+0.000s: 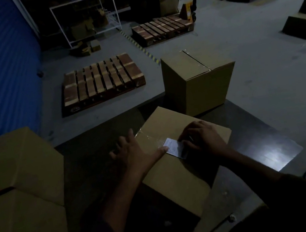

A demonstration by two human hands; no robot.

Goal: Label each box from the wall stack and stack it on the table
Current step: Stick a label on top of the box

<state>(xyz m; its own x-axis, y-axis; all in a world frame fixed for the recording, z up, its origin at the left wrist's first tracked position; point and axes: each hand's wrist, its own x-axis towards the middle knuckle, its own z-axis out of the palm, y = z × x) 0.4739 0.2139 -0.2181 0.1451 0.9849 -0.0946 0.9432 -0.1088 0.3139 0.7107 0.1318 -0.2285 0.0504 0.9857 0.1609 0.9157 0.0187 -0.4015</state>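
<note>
The person is sticking the label on top of the near box on the table, left hand spread flat steadying it, right hand pressing the label's right edge; next comes stacking, probably.

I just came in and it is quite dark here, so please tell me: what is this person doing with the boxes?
A person is sticking a white label on top of a cardboard box lying on the dark table. The left hand lies flat on the box, its thumb at the label's edge, while the right hand presses the label's other end. Another box stands at the table's far edge, and stacked boxes on the left already carry a label.
</note>
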